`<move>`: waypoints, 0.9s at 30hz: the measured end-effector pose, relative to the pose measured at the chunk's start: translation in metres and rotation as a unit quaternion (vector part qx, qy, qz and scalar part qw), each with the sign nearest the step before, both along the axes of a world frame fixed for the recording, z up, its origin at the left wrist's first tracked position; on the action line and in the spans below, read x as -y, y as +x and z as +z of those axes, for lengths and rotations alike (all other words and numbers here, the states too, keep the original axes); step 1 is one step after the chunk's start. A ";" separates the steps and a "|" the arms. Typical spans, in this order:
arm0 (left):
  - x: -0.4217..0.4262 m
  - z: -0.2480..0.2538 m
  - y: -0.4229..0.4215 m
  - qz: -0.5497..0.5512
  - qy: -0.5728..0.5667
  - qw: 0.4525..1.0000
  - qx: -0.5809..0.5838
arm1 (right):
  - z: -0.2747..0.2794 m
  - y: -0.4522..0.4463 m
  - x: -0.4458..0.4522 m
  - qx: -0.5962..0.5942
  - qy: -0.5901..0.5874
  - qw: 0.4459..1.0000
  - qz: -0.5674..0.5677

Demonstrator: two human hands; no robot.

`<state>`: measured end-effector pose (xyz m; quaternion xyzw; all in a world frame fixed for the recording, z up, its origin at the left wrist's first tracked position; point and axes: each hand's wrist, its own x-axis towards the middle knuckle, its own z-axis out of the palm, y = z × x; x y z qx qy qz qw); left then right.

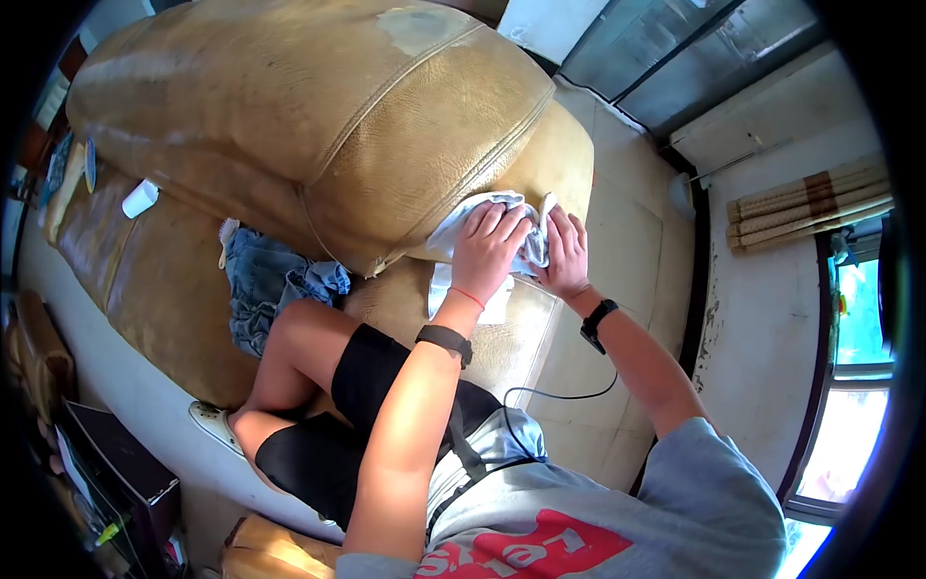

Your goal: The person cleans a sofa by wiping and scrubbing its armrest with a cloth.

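Observation:
A white cloth (451, 230) lies bunched against the end of a worn tan leather sofa backrest (424, 145). My left hand (492, 246) presses on the cloth, with its fingers bent over it. Close beside it, my right hand (565, 253) grips the cloth's right end, where a fold sticks up between the two hands. Below them, more white material (496, 309) rests on the sunlit seat; whether it belongs to the same cloth I cannot tell. The fingertips are partly hidden in the folds.
Crumpled blue denim (258, 280) lies on the sofa seat (174, 309), with a brush (227, 234) at its edge. A white cup-like item (141, 199) sits farther left. A thin black cable (559, 396) loops near my waist. Tiled floor (627, 241) and a wall (757, 328) are at right.

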<state>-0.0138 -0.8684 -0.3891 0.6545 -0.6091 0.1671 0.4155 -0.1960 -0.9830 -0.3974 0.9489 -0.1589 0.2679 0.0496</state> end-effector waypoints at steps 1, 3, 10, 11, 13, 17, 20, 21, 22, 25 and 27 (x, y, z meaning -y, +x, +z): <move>-0.001 0.000 -0.001 -0.013 0.007 1.000 -0.013 | -0.002 -0.001 -0.003 -0.010 -0.001 1.000 -0.025; -0.003 0.000 -0.005 -0.011 0.006 1.000 -0.009 | -0.006 0.000 -0.010 -0.028 -0.005 0.997 -0.067; -0.008 0.003 -0.019 -0.001 0.010 1.000 0.003 | -0.011 -0.001 -0.042 0.009 0.035 0.988 -0.147; -0.011 0.003 -0.024 -0.006 0.016 0.999 0.034 | -0.017 -0.007 -0.046 0.017 0.045 0.986 -0.158; -0.016 0.006 -0.038 -0.033 0.042 0.996 0.066 | -0.033 -0.026 -0.051 0.030 0.060 0.982 -0.175; -0.007 -0.009 -0.074 -0.081 0.056 0.992 0.078 | -0.056 -0.065 -0.056 0.011 0.071 0.971 -0.230; 0.003 -0.018 -0.097 -0.104 0.062 0.990 0.076 | -0.063 -0.083 -0.058 0.016 0.101 0.957 -0.273; 0.006 -0.019 -0.100 -0.110 0.062 0.989 0.077 | -0.068 -0.089 -0.056 0.018 0.120 0.949 -0.291; 0.007 -0.021 -0.100 -0.118 0.066 0.988 0.070 | -0.073 -0.092 -0.053 0.020 0.138 0.942 -0.307; 0.008 -0.020 -0.095 -0.142 0.068 0.986 0.056 | -0.082 -0.093 -0.045 0.043 0.198 0.921 -0.332; 0.008 -0.019 -0.088 -0.143 0.057 0.987 0.048 | -0.070 -0.085 -0.045 0.058 0.221 0.914 -0.336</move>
